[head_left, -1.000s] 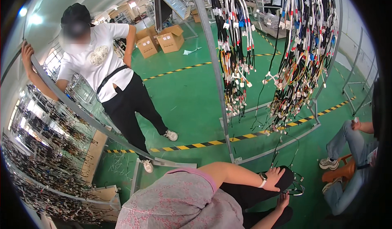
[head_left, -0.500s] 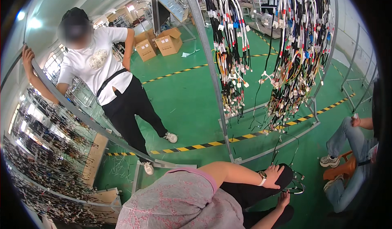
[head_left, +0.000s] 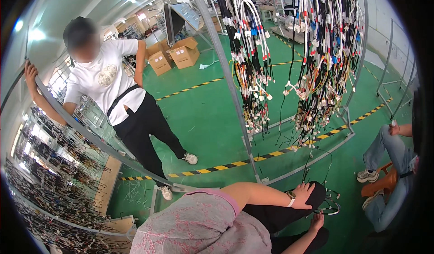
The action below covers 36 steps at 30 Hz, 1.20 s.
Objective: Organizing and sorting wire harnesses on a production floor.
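My left hand [head_left: 303, 197], with a watch on its wrist, lies flat on my black-trousered knee [head_left: 322, 195]. Its fingers are spread and nothing is in them. Lower down, my right hand [head_left: 318, 221] is closed at the near end of a wire harness [head_left: 333, 211], a looped bundle of dark and white wires with small connectors. The harness hangs beside my knee, partly hidden by it. Thin black wires [head_left: 307, 168] reach up from behind the knee toward the rack.
Wire harnesses [head_left: 325, 64] hang thickly from a metal rack [head_left: 221, 50] ahead. More hang on a rack [head_left: 49, 181] at left, where a person [head_left: 113, 77] in white stands gripping the frame. Another person [head_left: 384, 159] sits at right on an orange stool [head_left: 382, 184]. Cardboard boxes [head_left: 184, 55] stand behind.
The view has shifted slightly, so the racks sit a little further left. The standing person's head has turned. My hands keep nearly the same place, the right still at the harness.
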{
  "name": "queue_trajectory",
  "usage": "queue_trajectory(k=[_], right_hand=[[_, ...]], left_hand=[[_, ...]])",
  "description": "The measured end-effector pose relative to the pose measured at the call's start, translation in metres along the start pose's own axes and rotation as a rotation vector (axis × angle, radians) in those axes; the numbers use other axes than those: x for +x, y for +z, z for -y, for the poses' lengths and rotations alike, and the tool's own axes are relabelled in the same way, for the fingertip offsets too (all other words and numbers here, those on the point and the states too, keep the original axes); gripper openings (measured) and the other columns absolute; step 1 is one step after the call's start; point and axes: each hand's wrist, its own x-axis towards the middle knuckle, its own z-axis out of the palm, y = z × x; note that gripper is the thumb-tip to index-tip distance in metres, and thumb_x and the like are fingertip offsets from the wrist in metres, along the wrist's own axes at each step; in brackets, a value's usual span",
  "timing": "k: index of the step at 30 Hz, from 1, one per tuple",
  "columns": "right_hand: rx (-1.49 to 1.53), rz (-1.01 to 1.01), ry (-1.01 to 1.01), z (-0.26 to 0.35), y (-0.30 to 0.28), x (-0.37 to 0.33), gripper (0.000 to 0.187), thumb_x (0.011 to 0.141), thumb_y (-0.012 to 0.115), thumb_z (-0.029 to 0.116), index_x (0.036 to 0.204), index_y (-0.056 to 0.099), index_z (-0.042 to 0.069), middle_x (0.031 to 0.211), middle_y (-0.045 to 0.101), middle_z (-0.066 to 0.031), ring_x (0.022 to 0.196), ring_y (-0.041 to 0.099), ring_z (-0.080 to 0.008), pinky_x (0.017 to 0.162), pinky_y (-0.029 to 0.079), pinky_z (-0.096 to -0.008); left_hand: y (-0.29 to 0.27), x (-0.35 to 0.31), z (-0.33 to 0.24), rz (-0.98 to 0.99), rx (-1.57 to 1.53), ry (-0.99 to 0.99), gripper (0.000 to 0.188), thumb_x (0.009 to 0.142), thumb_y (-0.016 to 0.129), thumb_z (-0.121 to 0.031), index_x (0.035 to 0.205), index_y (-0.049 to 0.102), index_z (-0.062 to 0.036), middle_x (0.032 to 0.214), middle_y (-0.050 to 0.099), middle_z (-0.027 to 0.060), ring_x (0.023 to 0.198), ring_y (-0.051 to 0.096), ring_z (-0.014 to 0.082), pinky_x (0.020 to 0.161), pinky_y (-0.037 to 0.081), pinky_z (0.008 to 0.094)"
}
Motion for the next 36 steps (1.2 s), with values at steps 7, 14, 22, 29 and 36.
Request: queue_trajectory(k=[7,14,22,29,36], right_hand=[[0.015,-0.004,-0.013,-0.006,-0.006,0.004,0.045,0.087,0.059,0.036,0.13,0.054,0.02,0.114,0.057,-0.0037,0.114,0.052,-0.0251,0.098,0.029,-0.0513],[-0.024,-0.031,-0.011,0.0,-0.002,-0.001,0.043,0.087,0.06,0.037,0.127,0.057,0.022,0.099,0.06,0.0023,0.101,0.056,-0.02,0.091,0.035,-0.0437],[-0.025,-0.06,0.025,0.007,0.009,-0.009,0.041,0.087,0.06,0.037,0.126,0.057,0.022,0.101,0.059,0.0018,0.101,0.056,-0.0179,0.092,0.035,-0.0435],[-0.016,-0.04,0.015,0.002,-0.005,-0.002,0.042,0.087,0.06,0.037,0.125,0.057,0.021,0.107,0.058,-0.0007,0.106,0.055,-0.0206,0.095,0.034,-0.0469],[-0.012,-0.047,0.016,-0.001,-0.004,0.004,0.041,0.087,0.061,0.035,0.126,0.057,0.021,0.106,0.059,-0.0004,0.11,0.055,-0.022,0.095,0.034,-0.0463]], left_hand=[[-0.003,0.004,0.005,-0.009,-0.023,-0.017,0.105,0.071,0.069,-0.049,0.142,0.016,0.0076,0.132,0.036,0.0311,0.116,0.042,0.0431,0.098,0.035,0.0479],[-0.005,0.004,0.005,-0.001,-0.033,-0.018,0.103,0.073,0.068,-0.051,0.142,0.017,0.0074,0.135,0.034,0.0331,0.116,0.042,0.0435,0.098,0.036,0.0484],[0.002,0.001,0.002,-0.067,-0.013,-0.017,0.106,0.069,0.07,-0.048,0.142,0.016,0.0079,0.125,0.041,0.0273,0.114,0.042,0.0407,0.096,0.036,0.0462],[-0.003,0.004,-0.002,0.01,-0.067,-0.026,0.107,0.07,0.07,-0.048,0.144,0.013,0.0045,0.136,0.033,0.0322,0.124,0.037,0.0455,0.103,0.031,0.05],[-0.004,0.004,0.004,-0.005,-0.065,-0.036,0.106,0.071,0.069,-0.049,0.144,0.012,0.004,0.137,0.033,0.032,0.124,0.036,0.0456,0.104,0.03,0.0508]])
